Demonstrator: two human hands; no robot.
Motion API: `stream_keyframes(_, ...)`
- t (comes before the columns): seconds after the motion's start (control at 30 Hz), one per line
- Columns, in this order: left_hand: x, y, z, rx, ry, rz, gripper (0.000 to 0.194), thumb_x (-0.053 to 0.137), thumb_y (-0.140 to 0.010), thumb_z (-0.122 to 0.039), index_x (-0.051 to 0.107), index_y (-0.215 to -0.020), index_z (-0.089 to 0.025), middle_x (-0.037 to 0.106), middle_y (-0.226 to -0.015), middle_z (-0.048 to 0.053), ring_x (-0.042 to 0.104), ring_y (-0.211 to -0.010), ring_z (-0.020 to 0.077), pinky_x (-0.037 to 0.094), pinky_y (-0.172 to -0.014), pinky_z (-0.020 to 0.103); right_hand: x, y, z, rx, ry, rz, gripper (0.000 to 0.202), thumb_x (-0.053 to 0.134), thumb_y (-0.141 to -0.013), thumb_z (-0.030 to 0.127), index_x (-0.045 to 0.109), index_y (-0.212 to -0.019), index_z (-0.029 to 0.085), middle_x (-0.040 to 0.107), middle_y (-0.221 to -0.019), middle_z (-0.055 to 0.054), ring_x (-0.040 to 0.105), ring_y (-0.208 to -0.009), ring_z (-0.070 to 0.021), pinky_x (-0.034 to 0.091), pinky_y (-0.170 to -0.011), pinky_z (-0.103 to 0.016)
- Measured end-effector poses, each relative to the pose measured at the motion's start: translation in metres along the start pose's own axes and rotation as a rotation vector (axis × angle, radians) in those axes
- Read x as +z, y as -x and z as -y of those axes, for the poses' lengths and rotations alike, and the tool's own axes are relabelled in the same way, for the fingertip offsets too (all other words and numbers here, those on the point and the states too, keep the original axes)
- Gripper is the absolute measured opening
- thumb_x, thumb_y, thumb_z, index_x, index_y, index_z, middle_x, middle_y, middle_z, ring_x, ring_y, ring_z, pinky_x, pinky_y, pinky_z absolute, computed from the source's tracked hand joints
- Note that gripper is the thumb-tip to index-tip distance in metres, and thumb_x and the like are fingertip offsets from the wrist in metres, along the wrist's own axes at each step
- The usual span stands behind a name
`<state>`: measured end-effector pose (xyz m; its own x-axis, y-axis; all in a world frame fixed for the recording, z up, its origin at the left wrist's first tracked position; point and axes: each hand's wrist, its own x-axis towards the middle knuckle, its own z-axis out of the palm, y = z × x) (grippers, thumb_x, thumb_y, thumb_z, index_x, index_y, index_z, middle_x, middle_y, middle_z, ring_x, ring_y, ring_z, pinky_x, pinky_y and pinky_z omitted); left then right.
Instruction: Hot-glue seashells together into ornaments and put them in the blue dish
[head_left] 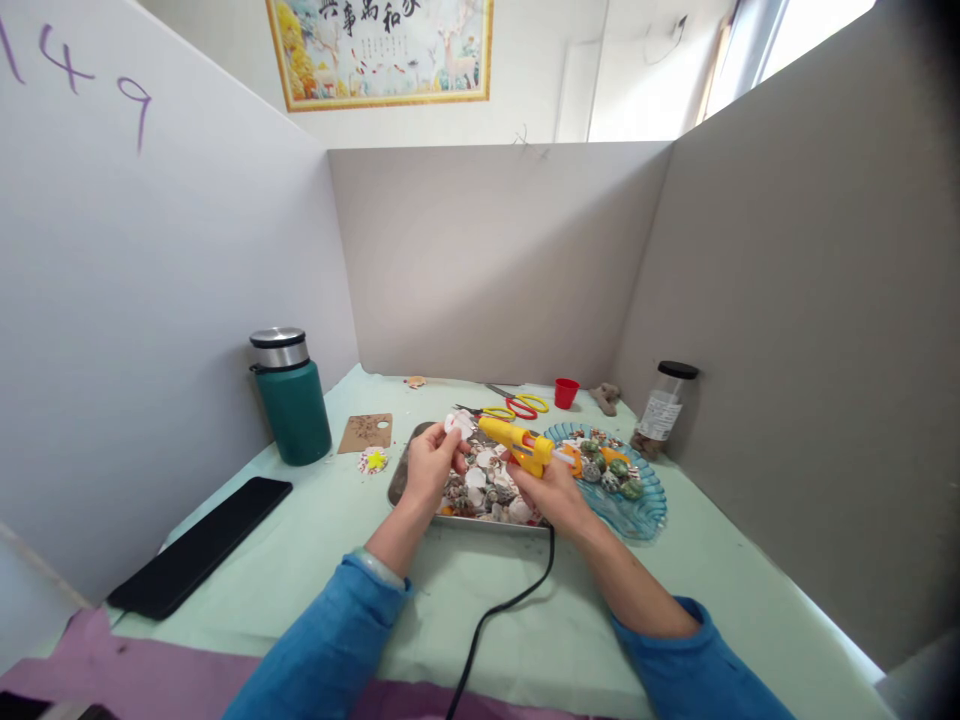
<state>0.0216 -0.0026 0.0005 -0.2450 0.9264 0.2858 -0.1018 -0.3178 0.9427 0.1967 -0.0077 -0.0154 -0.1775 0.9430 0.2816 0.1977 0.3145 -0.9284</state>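
Near edge: purple cloth [161, 660]; dark object [64, 708] at the lower left corner, cut off by the view, identity unclear.
Cord [487, 615]: black, runs over the table [450, 590] from beside the tray to the lower border, where it is cut off.
Black slab [202, 545]: flat, near left.
Right hand [553, 492]: fingers curled closed around the grip of the yellow glue gun [517, 440]; the grip is mostly covered by the hand.
Left hand [433, 462]: thumb and fingers pinched nearly closed on a white piece [459, 424]; its lower edge is hidden by the fingertips.
Glue gun position: above the tray, nozzle pointed left at the white piece; contact between them cannot be determined.
Tray [472, 523]: holds shells and white pieces, partly screened by both hands.
Blue plate [637, 515]: right of the tray; holds patterned shells, some hidden behind the right hand.
Left of tray: speckled disc with a yellow star [373, 460]; brown card [365, 433]; upright green bottle [294, 412].
Behind tray: two scissors [521, 406], overlapping; red cup [566, 393].
Far right: jar [664, 408], black lid, tilted; label print illegible.
Background: grey partition [495, 260]; framed picture [382, 50] on the wall, top cut off.
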Motion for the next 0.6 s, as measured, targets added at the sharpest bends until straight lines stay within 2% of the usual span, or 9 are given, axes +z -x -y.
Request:
stream_keyframes(0.23,0.0004,0.0018,0.0021,-0.013,-0.073,0.063,0.025,0.061,-0.073,-0.039,0.057,-0.070,-0.015,0.060,-0.057,-0.001,0.045,-0.036,0.0068,0.035,-0.038,0.019,-0.0002,0.0027,0.0035,-0.001,-0.011,0.003,0.034,0.057,-0.077,0.039,0.064,-0.096,0.011,0.038,-0.044,0.007,0.032,-0.040,-0.0080,0.027,-0.042,-0.022)
stream_keyframes(0.6,0.0031,0.0048,-0.0033,-0.037,-0.102,0.095,0.024,0.061,-0.073,-0.038,0.057,-0.070,-0.015,0.058,-0.055,-0.002,0.046,-0.035,0.0067,0.035,-0.038,0.019,-0.0009,0.0007,0.0004,-0.022,0.004,0.012,0.032,0.057,-0.077,0.038,0.065,-0.095,0.012,0.041,-0.045,0.006,0.036,-0.043,-0.0093,0.031,-0.046,-0.023)
